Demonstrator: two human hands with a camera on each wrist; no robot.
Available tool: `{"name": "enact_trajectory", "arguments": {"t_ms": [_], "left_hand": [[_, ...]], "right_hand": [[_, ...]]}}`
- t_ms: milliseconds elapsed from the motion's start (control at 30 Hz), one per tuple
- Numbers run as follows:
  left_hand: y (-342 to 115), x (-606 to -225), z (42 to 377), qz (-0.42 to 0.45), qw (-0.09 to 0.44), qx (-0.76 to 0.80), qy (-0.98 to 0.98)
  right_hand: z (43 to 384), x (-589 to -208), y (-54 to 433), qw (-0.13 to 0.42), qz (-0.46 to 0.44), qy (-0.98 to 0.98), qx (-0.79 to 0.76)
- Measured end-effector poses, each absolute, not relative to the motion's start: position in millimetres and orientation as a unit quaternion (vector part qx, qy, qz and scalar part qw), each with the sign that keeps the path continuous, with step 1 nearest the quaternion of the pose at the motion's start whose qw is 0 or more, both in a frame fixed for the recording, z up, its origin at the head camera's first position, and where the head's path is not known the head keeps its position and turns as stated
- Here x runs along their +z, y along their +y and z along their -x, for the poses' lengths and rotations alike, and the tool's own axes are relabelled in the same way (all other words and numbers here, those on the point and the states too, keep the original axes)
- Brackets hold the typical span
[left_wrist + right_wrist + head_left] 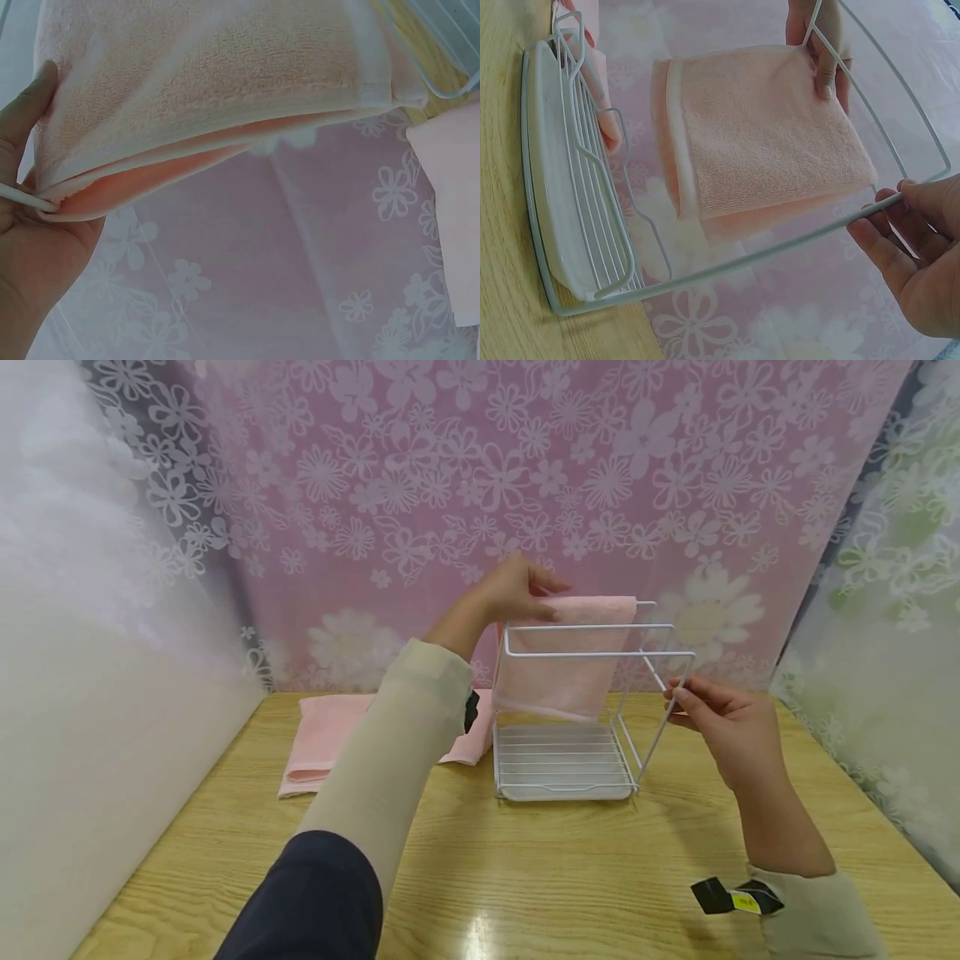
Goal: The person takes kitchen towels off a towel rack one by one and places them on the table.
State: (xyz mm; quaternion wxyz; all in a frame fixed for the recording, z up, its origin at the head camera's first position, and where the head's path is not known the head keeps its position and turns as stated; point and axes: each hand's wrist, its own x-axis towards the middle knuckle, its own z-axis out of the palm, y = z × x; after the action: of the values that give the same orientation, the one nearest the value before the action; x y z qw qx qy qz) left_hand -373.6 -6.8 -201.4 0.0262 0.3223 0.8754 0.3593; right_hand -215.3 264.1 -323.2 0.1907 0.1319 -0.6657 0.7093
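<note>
A white wire rack (600,654) with several top bars stands on the table, a white tray (566,792) in its base. Over its rear bar hangs a folded pink towel (558,672), its two layers slightly apart in the left wrist view. My left hand (517,593) pinches the towel's upper left end at that bar, thumb in front; some fingers are hidden behind the cloth. With thumb and fingertips my right hand (723,718) grips the rack's right front upright, also seen in the right wrist view. That hand is apart from the towel.
More folded pink cloth (318,743) lies on the wooden table (450,877) left of the rack, partly behind my left forearm. A flowered pink curtain (420,518) hangs at the back. Pale walls or sheets (900,635) flank both sides.
</note>
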Motion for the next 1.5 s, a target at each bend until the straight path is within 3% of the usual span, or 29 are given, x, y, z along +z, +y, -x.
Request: {"name": "enact_trajectory", "arguments": {"t_ms": [367, 1033, 1500], "left_hand": [[-1.3, -207.6, 377.3, -0.356, 0.015, 0.351, 0.866], [0.8, -205.9, 373.2, -0.321, -0.042, 0.376, 0.868], [-3.4, -179.9, 361.7, -0.331, -0.061, 0.414, 0.846]], "right_hand": [[213.0, -322.5, 264.8, 0.206, -0.117, -0.681, 0.693], [212.8, -322.5, 261.5, 0.203, -0.102, -0.686, 0.691], [213.3, -321.1, 259.2, 0.219, -0.123, -0.692, 0.677]]}}
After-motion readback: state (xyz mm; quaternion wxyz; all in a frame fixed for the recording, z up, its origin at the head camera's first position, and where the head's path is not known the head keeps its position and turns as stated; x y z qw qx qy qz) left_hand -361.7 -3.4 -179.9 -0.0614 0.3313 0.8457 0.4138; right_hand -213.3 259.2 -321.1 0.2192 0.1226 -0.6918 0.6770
